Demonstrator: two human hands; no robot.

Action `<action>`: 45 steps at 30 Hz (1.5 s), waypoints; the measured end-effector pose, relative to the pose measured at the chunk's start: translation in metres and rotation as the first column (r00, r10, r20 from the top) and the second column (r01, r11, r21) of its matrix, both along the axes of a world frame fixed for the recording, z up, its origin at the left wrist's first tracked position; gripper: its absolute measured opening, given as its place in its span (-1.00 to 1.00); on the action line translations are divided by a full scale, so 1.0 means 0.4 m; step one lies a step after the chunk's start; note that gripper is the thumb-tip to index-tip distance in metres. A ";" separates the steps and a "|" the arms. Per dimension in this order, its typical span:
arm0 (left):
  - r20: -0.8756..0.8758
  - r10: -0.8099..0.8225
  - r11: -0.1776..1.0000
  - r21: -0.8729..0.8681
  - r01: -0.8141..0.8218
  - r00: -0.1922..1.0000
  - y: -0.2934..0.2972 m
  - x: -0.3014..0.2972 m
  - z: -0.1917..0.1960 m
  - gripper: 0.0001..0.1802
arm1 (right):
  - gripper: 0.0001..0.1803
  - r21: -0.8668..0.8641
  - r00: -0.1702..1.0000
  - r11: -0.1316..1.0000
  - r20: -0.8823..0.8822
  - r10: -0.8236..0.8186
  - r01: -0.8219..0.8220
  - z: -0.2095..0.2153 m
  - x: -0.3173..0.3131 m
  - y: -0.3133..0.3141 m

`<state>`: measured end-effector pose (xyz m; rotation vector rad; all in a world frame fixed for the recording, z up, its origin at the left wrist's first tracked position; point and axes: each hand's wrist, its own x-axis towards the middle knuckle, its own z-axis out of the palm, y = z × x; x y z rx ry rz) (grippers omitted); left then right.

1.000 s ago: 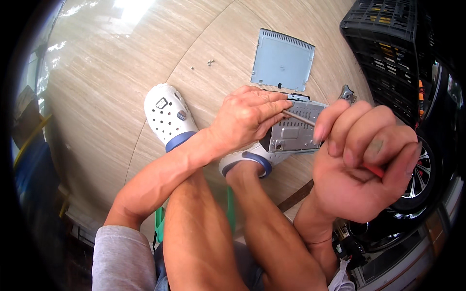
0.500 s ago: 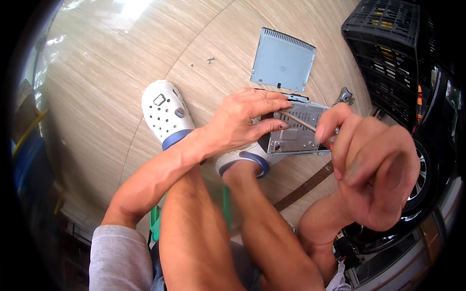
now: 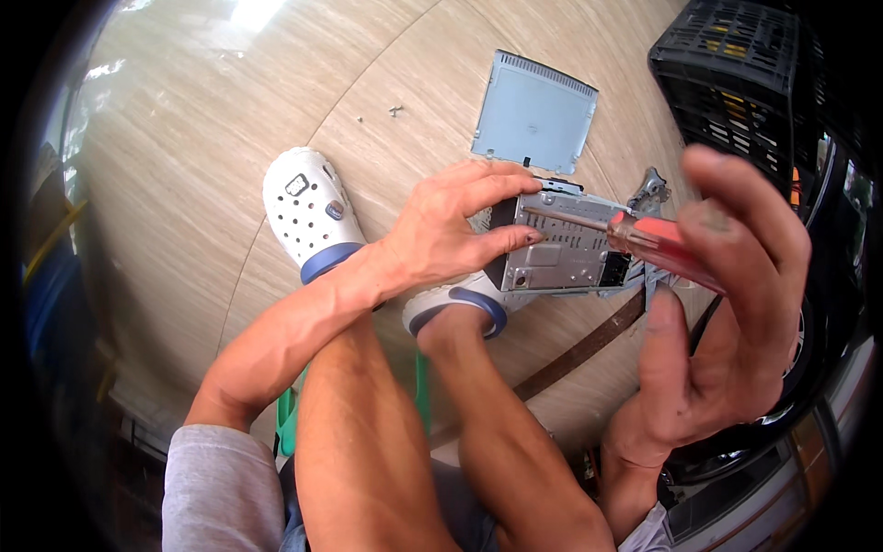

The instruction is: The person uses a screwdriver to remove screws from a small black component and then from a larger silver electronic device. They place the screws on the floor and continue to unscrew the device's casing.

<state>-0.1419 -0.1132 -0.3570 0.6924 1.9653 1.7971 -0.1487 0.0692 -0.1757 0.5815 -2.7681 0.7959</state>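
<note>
Seen from above, a seated person works over a pale wood-grain floor [image 3: 184, 184]. The left hand [image 3: 441, 230] reaches across from the left and clasps a small grey metal electronics box [image 3: 566, 248], its fingers [image 3: 497, 241] wrapped over the box's left end and top edge. The box sits just above the person's foot, which wears a white clog with a blue strap [image 3: 460, 308]; whether the box rests on it cannot be told. The right hand [image 3: 727, 322] is raised close to the camera at the right, its fingers curled around the red transparent handle of a screwdriver [image 3: 644, 244]. The screwdriver's thin metal shaft runs leftward across the top of the box.

A second white clog [image 3: 308, 216] sits on the floor to the left. A flat grey metal cover plate [image 3: 533, 115] lies on the floor just beyond the box. A black plastic crate [image 3: 736, 64] stands at the upper right. A few small screws [image 3: 394, 111] lie on the floor near the plate.
</note>
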 end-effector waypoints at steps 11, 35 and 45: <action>-0.049 0.016 1.000 -0.003 -0.017 0.999 -0.001 -0.003 0.007 -0.55 | -0.57 -0.030 0.999 0.999 0.023 -0.039 0.039 0.016 0.029 -0.019; -0.046 -0.040 0.994 -0.105 0.035 0.998 0.009 -0.023 0.042 -0.63 | -0.68 0.076 0.948 0.982 0.257 -0.189 0.175 0.055 0.060 -0.007; -0.048 -0.049 0.993 -0.109 0.044 0.998 0.009 -0.024 0.041 -0.65 | -0.60 -0.024 0.974 0.990 0.180 -0.135 0.142 0.033 0.056 -0.003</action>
